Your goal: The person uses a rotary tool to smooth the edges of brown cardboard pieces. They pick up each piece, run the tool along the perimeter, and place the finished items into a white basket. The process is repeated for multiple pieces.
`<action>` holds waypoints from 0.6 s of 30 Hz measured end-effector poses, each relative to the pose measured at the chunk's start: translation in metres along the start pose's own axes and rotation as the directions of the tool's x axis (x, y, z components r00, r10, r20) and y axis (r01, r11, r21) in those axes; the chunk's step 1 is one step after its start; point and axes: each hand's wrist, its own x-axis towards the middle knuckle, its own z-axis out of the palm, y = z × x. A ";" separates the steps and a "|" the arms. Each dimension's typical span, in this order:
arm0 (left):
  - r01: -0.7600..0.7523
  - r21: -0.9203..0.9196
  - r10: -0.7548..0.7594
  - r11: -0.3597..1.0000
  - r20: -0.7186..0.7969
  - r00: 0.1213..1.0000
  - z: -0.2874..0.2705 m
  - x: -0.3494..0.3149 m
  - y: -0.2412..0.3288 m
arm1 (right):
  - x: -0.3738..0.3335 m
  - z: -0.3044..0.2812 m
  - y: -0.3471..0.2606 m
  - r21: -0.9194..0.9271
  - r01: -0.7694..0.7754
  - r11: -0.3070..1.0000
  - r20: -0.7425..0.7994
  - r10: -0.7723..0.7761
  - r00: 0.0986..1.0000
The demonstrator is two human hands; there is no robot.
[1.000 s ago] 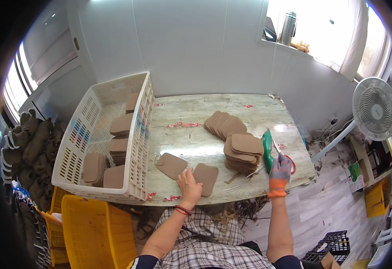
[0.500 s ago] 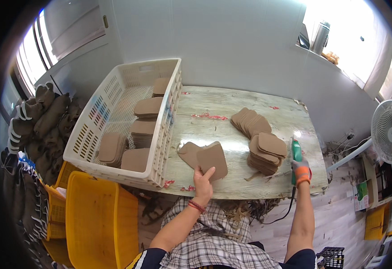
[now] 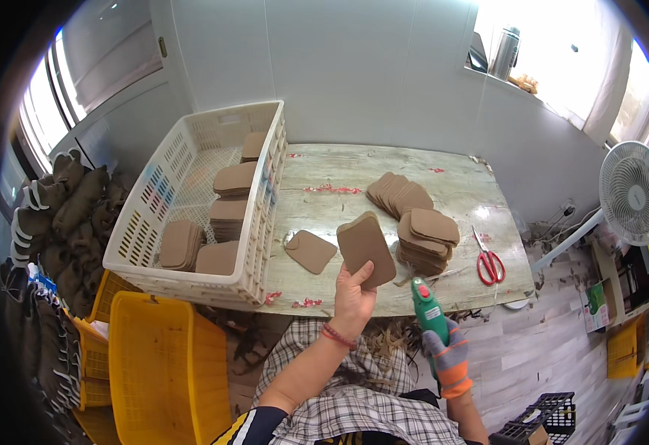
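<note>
While the right hand [image 3: 447, 352] grips a labelled green tool [image 3: 430, 315], the left hand [image 3: 354, 302], pinching a brown piece [image 3: 365, 248], has a crate [image 3: 176, 280] of brown stacks [image 3: 181, 246] at ten o'clock.

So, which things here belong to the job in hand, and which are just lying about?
Job in hand:
- brown pad, in left hand
- green tool, in gloved right hand
- stacked pads
- white crate of pads
- probably red scissors

Apparently lying about:
- fan
- silver flask
- black crate
</note>
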 end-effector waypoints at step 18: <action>-0.007 -0.064 0.008 0.998 0.017 1.000 0.000 -0.017 -0.003 | -0.027 0.009 -0.034 0.067 -0.052 0.996 0.107 0.045 0.993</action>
